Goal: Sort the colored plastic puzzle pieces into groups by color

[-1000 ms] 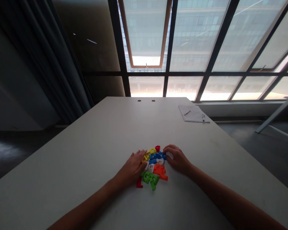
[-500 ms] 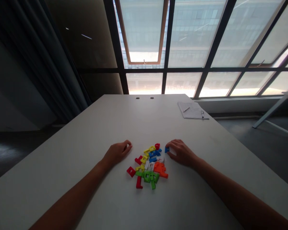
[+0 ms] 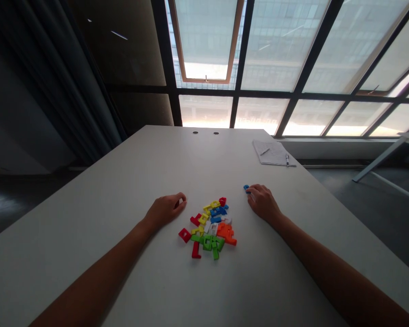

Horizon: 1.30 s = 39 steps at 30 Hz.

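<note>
A loose pile of flat plastic puzzle pieces (image 3: 211, 229) lies on the white table (image 3: 122, 181), in red, yellow, blue, white, orange and green. Many have block-letter or angular shapes. My right hand (image 3: 263, 202) rests beyond the pile's right side, its fingertips on a small blue piece (image 3: 247, 188) set apart from the rest. My left hand (image 3: 165, 211) lies loosely curled left of the pile, holding nothing and a little apart from a red piece (image 3: 185, 235).
A sheet of paper (image 3: 272, 153) with a pen (image 3: 265, 151) and a second pen (image 3: 287, 160) lies near the table's far right corner. Two small holes (image 3: 205, 132) mark the far edge. Large windows stand behind the table, with a dark curtain (image 3: 44, 91) at left.
The small blue piece has moved away from the pile, up and right, along with my right hand. My left hand stays nearly still. The view has tilted slightly.
</note>
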Available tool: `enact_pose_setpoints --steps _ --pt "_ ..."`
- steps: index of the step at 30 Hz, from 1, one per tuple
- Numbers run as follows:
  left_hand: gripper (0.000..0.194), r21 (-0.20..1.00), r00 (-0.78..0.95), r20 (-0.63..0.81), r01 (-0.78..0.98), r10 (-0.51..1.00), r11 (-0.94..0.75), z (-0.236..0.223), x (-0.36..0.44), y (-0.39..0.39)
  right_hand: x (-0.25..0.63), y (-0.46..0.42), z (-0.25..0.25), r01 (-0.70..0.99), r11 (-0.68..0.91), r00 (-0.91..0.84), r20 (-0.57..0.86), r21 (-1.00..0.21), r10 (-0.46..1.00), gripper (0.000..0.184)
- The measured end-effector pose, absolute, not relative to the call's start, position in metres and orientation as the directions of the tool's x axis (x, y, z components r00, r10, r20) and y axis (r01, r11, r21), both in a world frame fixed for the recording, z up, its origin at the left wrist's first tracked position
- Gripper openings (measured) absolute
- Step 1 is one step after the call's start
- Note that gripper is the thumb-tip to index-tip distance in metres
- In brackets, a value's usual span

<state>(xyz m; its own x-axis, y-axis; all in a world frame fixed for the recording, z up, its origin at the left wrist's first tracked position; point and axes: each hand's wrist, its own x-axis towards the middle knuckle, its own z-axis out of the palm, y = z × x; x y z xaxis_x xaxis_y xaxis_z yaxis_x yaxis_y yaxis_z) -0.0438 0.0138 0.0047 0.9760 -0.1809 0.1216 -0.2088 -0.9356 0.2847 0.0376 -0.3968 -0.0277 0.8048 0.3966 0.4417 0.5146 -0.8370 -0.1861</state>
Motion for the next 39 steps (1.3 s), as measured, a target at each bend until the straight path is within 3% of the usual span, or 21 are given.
enact_pose_setpoints --steps 6,15,19,22,24,27,31,35,39 --pt "0.032 0.262 0.976 0.124 -0.204 -0.177 -0.943 0.006 -0.045 0.010 0.048 -0.394 -0.027 0.422 -0.896 0.873 0.330 -0.139 0.360 0.046" --pt "0.030 0.258 0.980 0.113 -0.186 -0.161 -0.948 0.006 -0.044 0.009 0.132 -0.377 -0.024 0.115 -0.986 0.978 0.188 -0.124 0.090 0.068" --pt "0.031 0.254 0.979 0.113 -0.192 -0.168 -0.948 0.005 -0.043 0.010 0.143 -0.377 -0.026 0.085 -0.986 0.985 0.159 -0.140 0.062 0.071" --pt "0.032 0.264 0.980 0.105 -0.190 -0.167 -0.946 0.006 -0.043 0.010 0.138 -0.379 -0.026 0.134 -0.979 0.960 0.264 -0.153 0.090 0.072" --pt "0.032 0.272 0.981 0.101 -0.187 -0.165 -0.944 0.006 -0.043 0.010 0.132 -0.378 -0.024 0.200 -0.968 0.928 0.346 -0.151 0.138 0.063" --pt "0.032 0.278 0.980 0.108 -0.191 -0.167 -0.941 0.006 -0.044 0.010 0.116 -0.373 -0.019 0.402 -0.906 0.862 0.388 -0.133 0.326 0.041" --pt "0.030 0.279 0.979 0.115 -0.193 -0.166 -0.941 0.007 -0.044 0.010 0.077 -0.370 -0.017 0.680 -0.716 0.706 0.408 -0.161 0.579 0.032" --pt "0.029 0.277 0.980 0.112 -0.189 -0.163 -0.942 0.006 -0.045 0.010 0.027 -0.372 -0.018 0.831 -0.499 0.550 0.491 -0.246 0.676 0.029" --pt "0.029 0.290 0.979 0.112 -0.195 -0.169 -0.937 0.006 -0.045 0.010 -0.005 -0.363 -0.016 0.873 -0.385 0.487 0.510 -0.299 0.709 0.039"
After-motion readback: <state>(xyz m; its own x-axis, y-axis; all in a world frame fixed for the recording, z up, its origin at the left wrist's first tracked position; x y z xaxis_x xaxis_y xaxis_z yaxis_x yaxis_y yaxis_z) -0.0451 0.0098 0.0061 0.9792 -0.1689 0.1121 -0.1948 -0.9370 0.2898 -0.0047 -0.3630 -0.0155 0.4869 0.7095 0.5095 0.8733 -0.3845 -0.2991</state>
